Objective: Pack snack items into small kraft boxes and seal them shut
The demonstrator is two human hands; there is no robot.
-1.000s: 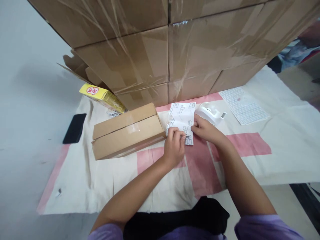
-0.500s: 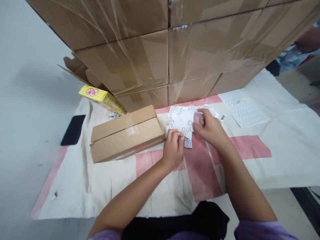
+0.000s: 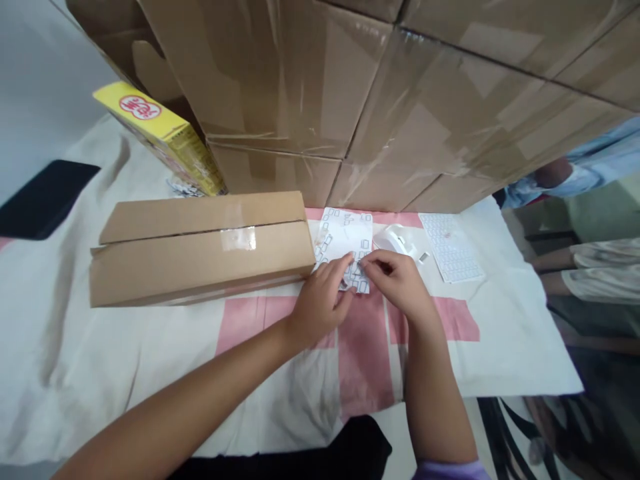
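A white paper sheet (image 3: 345, 230) printed with small outlined shapes lies on the cloth, just right of a long taped carton (image 3: 200, 260). My left hand (image 3: 320, 300) rests at the sheet's lower left, index finger and thumb apart and touching it. Over the sheet's lower right, my right hand (image 3: 393, 277) has thumb and index finger pinched together; whatever is between them is too small to make out. Beyond that hand sits a white round object, perhaps a tape roll (image 3: 395, 238), with a small grey-and-white piece (image 3: 424, 257) beside it.
Behind stands a wall of wrapped cartons (image 3: 310, 107). A yellow box (image 3: 170, 133) leans at its left, and a black phone-like slab (image 3: 47, 197) lies farther left. A sheet of labels (image 3: 453, 248) lies right. Other people's arms (image 3: 555, 170) show at the right edge.
My right hand has come down and left onto the sheet, fingers pinching near my left hand. My left hand's fingers have straightened. The camera view has shifted and tilted.
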